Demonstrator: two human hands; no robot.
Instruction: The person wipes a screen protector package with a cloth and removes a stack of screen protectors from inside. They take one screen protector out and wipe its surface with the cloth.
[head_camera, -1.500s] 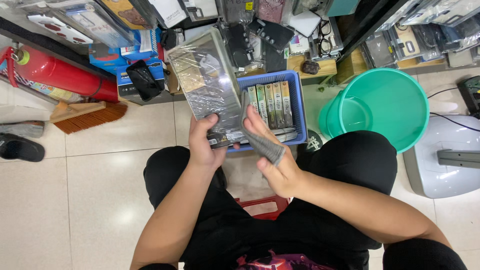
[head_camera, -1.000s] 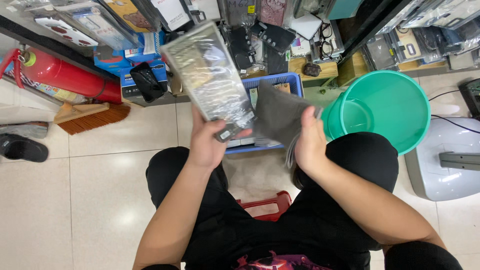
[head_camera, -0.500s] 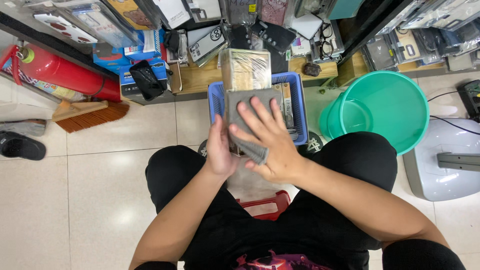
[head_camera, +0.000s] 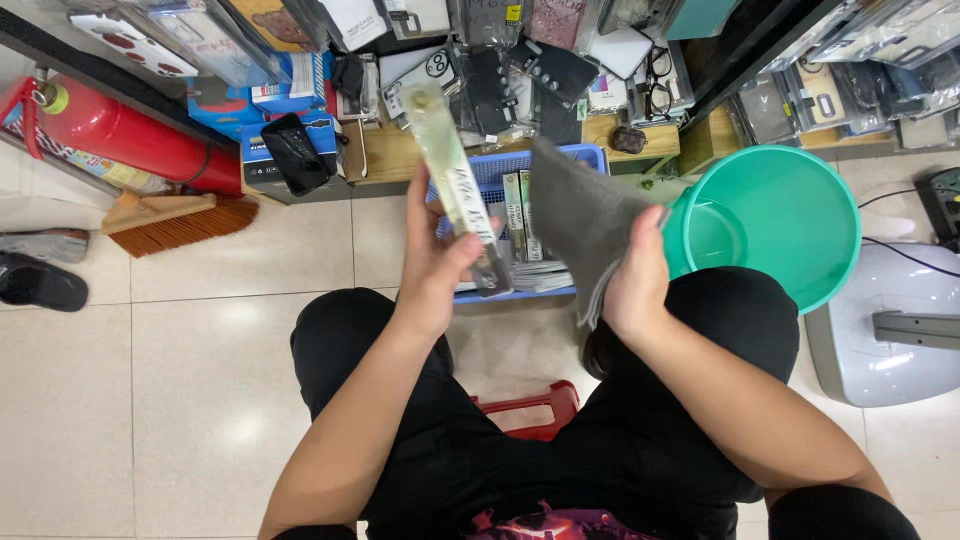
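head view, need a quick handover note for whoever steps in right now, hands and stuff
Left hand: grip shut on a long clear packet, held up edge-on over the blue basket.
Right hand: grip shut on a grey cloth, raised beside the packet, not touching it.
Basket sits on the floor ahead of the knees with more packets standing in it; green bucket to its right.
Done: one packet is out of the basket, cloth ready.
Left: cloth is not yet on this packet; the rest wait in the basket.
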